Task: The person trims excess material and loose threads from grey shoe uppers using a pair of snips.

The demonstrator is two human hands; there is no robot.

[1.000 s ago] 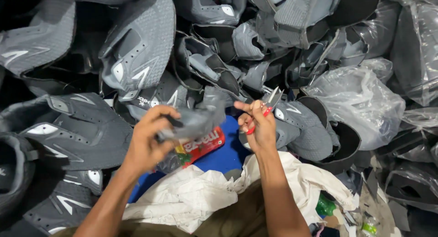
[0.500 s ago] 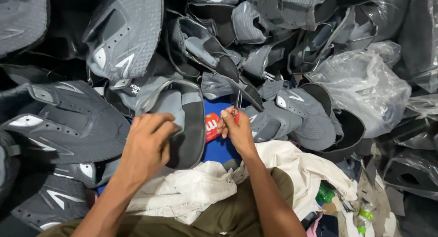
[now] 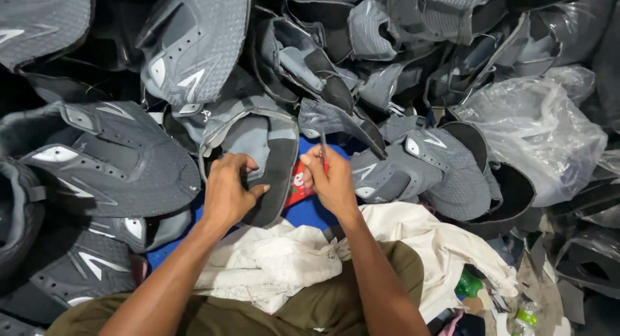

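My left hand [image 3: 229,190] grips a grey and black shoe upper [image 3: 261,152], thumb on its inner lining, holding it flat in front of me. My right hand [image 3: 332,181] is closed around a small tool with red handles, a thin metal tip [image 3: 323,141] sticking up above the fingers, right beside the upper's edge. Under both hands lies a blue surface [image 3: 310,213] with a red packet [image 3: 298,184] partly hidden by the upper.
Heaps of grey shoe uppers [image 3: 187,45] surround me on the left, back and right. A clear plastic bag [image 3: 536,132] sits at the right. A white cloth [image 3: 278,265] lies over my lap. Scraps litter the floor [image 3: 516,304] at lower right.
The upper was folded up between my hands a second ago; now it is spread open under my left hand. My right hand has come down and closed on the tool at its edge.
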